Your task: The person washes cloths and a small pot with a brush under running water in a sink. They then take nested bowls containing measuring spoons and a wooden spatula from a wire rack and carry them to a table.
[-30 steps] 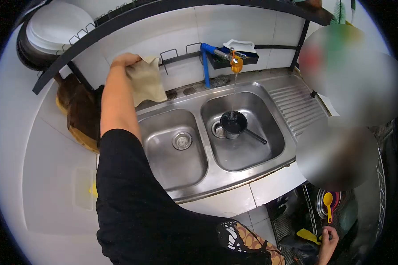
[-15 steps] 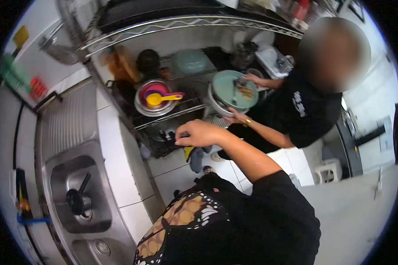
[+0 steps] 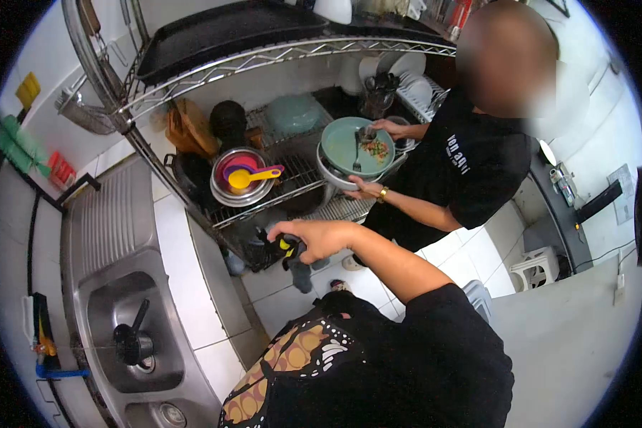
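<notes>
My right hand (image 3: 314, 240) reaches across to the left, in front of the lower shelf, palm turned down. Its fingers curve, with a gap between them and the thumb. Dark items with a bit of yellow (image 3: 285, 245) show in that gap; whether my hand touches them I cannot tell. Below it is a grey, soft-looking thing (image 3: 302, 277). My left hand is out of view. Nearby, a co-worker's two hands hold a green plate (image 3: 339, 146), with a fork (image 3: 357, 153) and chopped food (image 3: 375, 150) on it, above a white bowl (image 3: 329, 175).
A wire shelf rack (image 3: 278, 51) stands ahead, bearing a black tray (image 3: 228, 36). On its middle level are nested metal bowls (image 3: 225, 194) with a yellow measuring cup (image 3: 240, 178) and a green bowl (image 3: 292, 113). At left, a steel sink (image 3: 96, 299) contains a black pan (image 3: 130, 346).
My right hand's fingers have spread from a tighter curl, and the hand has shifted slightly down in view. The co-worker's plate appears farther left. The whole view has shifted a little.
</notes>
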Action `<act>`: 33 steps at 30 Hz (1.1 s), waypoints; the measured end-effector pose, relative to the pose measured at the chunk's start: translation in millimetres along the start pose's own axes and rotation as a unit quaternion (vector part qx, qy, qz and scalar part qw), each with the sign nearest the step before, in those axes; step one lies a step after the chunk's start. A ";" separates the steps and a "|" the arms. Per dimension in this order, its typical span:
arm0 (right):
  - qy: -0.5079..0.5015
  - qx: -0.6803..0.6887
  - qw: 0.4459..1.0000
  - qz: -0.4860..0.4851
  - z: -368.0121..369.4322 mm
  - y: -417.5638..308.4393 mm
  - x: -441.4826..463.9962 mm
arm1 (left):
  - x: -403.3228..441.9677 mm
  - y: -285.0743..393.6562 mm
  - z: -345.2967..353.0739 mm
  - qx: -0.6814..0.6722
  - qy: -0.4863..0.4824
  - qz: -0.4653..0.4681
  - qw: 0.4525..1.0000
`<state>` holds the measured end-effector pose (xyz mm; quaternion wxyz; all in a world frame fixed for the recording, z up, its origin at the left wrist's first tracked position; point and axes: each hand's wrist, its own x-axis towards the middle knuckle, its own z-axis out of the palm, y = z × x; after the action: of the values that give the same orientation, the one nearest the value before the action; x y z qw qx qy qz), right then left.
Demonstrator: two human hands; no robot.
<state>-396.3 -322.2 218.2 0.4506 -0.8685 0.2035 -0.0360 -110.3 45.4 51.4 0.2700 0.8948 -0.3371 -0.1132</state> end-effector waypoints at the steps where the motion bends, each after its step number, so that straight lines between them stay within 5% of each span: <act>1: 0.011 0.002 1.000 -0.024 1.2 3.4 1.4 | 6.1 -3.6 -16.3 -0.001 0.021 -0.013 1.000; 7: 0.123 0.031 0.987 -0.094 -10.1 -25.9 -7.1 | 9.0 -14.3 -244.6 -0.004 0.137 -0.152 0.979; 10: 0.136 0.035 0.982 -0.128 -18.7 -36.8 -0.9 | 11.3 13.0 -344.0 -0.023 0.070 -0.153 0.985; 12: 0.131 0.035 0.981 -0.135 -26.2 -54.0 5.1 | 54.7 32.6 -275.3 -0.123 -0.003 0.060 0.991; 13: 0.134 0.033 0.979 -0.150 -27.4 -62.2 9.2 | 53.4 124.2 -249.9 -0.084 -0.082 0.048 0.992; 15: 0.098 0.017 0.977 -0.187 -31.0 -82.9 22.0 | 66.6 215.9 -177.2 -0.250 -0.072 0.170 0.950; 17: 0.063 0.023 0.982 -0.176 -28.8 -107.9 36.8 | 90.5 263.3 -124.0 -0.273 -0.101 0.345 0.892; 19: 0.039 0.142 0.958 -0.245 -24.5 -110.8 61.9 | 100.8 303.4 -86.8 -0.330 -0.186 0.320 0.868; 20: 0.073 0.104 0.975 -0.183 -33.8 -123.5 60.7 | 108.8 312.8 -79.3 -0.277 -0.150 0.307 0.898; 22: 0.066 0.146 0.980 -0.118 -55.7 -125.1 65.4 | 143.5 317.2 -70.1 -0.362 -0.219 0.275 0.863; 24: 0.071 0.156 0.980 -0.100 -73.1 -105.5 73.1 | 162.9 311.8 -83.9 -0.284 -0.144 0.263 0.911; 26: 0.042 0.168 0.980 -0.097 -80.7 -87.8 79.4 | 178.2 304.1 -91.7 -0.346 -0.172 0.232 0.892; 29: 0.003 -0.038 0.999 0.040 -92.9 -85.4 90.4 | 198.6 286.9 -104.2 -0.367 -0.158 0.219 0.890; 32: 0.040 0.154 0.987 -0.030 -98.2 -81.2 109.5 | 213.8 274.6 -113.8 -0.300 -0.118 0.219 0.921; 33: 0.053 0.180 0.980 -0.067 -101.1 -94.0 112.3 | 215.5 274.9 -119.4 -0.263 -0.034 0.230 0.936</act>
<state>-288.2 -395.1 339.3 0.5845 -0.7818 0.1587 -0.1481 -52.4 -221.5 299.7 0.5029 0.6851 -0.5011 -0.1633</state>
